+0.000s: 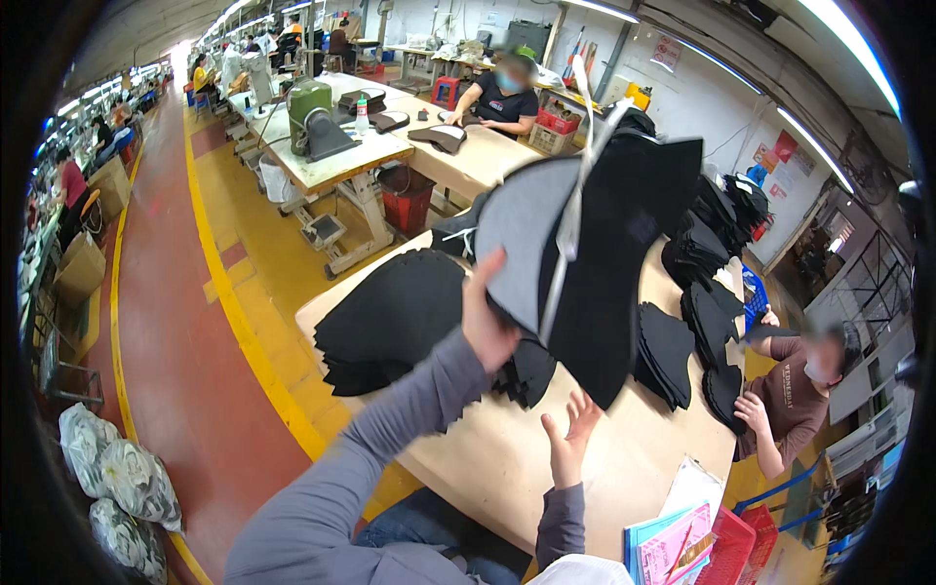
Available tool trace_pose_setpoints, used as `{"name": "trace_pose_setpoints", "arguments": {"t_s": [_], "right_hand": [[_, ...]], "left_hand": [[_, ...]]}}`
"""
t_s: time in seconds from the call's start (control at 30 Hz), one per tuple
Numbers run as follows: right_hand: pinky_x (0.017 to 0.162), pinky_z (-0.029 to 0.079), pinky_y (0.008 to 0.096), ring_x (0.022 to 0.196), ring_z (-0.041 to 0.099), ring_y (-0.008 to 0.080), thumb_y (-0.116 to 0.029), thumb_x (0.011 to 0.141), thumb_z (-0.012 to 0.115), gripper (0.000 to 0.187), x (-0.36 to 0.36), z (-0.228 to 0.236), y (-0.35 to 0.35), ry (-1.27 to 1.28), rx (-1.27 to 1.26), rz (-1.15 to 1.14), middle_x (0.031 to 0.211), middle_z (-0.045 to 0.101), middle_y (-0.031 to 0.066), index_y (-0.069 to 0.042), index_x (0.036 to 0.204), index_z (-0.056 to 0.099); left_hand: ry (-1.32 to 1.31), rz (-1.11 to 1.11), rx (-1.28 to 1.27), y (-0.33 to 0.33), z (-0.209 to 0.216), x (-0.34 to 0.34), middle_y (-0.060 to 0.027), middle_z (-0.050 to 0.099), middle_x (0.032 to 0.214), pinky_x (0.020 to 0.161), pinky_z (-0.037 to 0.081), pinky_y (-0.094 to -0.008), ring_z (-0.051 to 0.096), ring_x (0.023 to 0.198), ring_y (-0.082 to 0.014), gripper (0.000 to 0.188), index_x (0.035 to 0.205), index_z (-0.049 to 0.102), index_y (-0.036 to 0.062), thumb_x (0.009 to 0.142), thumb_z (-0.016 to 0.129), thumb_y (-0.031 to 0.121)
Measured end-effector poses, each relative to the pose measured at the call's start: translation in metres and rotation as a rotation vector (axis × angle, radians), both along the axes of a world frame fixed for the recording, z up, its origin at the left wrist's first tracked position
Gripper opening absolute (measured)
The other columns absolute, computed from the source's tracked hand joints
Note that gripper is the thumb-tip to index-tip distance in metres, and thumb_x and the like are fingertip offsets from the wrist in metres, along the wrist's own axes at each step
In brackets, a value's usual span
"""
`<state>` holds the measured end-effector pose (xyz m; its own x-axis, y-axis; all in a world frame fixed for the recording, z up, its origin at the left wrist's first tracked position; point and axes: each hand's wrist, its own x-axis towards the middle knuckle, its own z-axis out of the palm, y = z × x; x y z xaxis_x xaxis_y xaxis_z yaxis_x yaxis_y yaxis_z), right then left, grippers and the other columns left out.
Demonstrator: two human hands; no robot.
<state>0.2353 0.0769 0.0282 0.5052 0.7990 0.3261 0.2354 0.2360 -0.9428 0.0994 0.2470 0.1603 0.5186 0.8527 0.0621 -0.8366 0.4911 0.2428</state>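
My left hand (pixel 490 317) is closed on the edge of a bundle of cut fabric panels, raised above the table. One part of the bundle is a grey curved panel (pixel 522 234); beside it hangs a long black panel (pixel 624 253). A narrow white strip (pixel 563 244) runs down between them. Just below the bundle's lower tip, my right hand (pixel 571 441) has its fingers spread and holds nothing. Behind my left hand, a fanned stack of black panels (pixel 390 307) lies on the tan table (pixel 507 458), with its far side partly covered by the bundle.
More black stacks (pixel 663 356) lie along the table's right side. There a co-worker (pixel 795 390) in a brown shirt handles pieces. Papers and a pink folder (pixel 678 546) sit at the near right corner, beside red baskets (pixel 731 546). Beyond stands a worktable with a green machine (pixel 317 117).
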Motion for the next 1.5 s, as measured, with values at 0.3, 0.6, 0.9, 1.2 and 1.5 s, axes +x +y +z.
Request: {"name": "trace_pose_setpoints", "arguments": {"t_s": [0.3,0.6,0.9,1.2,1.5], "right_hand": [[0.108,0.033,0.0492,0.133,0.037,0.0388,-0.03,0.086,0.063,0.045,0.005,-0.091,0.006,-0.878,-0.524,-0.067,0.14,0.047,0.015,-0.014,0.128,0.058],[0.105,0.034,0.0473,0.134,0.039,0.0339,-0.037,0.084,0.063,0.046,0.025,-0.073,0.025,-0.916,-0.664,-0.143,0.142,0.047,0.0112,-0.019,0.126,0.06],[0.106,0.033,0.0467,0.134,0.04,0.0329,-0.034,0.086,0.062,0.045,0.008,-0.081,0.017,-0.838,-0.636,-0.07,0.145,0.045,0.0101,-0.015,0.127,0.059],[0.108,0.033,0.0455,0.134,0.04,0.0316,-0.027,0.086,0.066,0.042,0.012,-0.092,0.011,-0.761,-0.525,-0.099,0.142,0.048,0.0101,-0.013,0.125,0.059],[0.095,0.045,0.0327,0.107,0.062,0.0223,-0.009,0.092,0.061,0.022,0.004,-0.085,0.019,-0.19,-0.094,-0.074,0.113,0.066,0.0125,0.002,0.111,0.064]], "left_hand": [[0.482,-0.189,0.126,0.317,0.04,-0.007,-0.0077,0.069,0.108,0.088,0.051,-0.0407,0.066,0.094,-0.026,0.05,0.117,0.062,0.0087,0.077,0.076,0.036],[0.971,-0.165,-0.015,0.447,-0.141,0.034,-0.0121,0.067,0.119,0.104,0.038,-0.0452,0.063,0.106,-0.0286,0.042,0.123,0.062,0.0055,0.084,0.062,0.022],[2.25,0.789,0.367,0.397,-0.122,0.054,-0.0175,0.026,0.15,0.11,0.029,-0.0466,0.026,0.136,-0.0405,0.092,0.149,0.026,0.0223,0.077,0.071,0.055],[1.547,-0.471,1.624,0.201,-0.011,-0.035,-0.0108,0.053,0.135,0.108,0.034,-0.0341,0.047,0.127,-0.0231,0.055,0.142,0.046,0.0082,0.095,0.06,0.034],[1.723,0.195,0.452,0.104,-0.091,-0.184,-0.0208,0.049,0.136,0.1,0.045,-0.0356,0.055,0.119,-0.0262,0.096,0.145,0.031,-0.0013,0.079,0.074,0.055]]}}
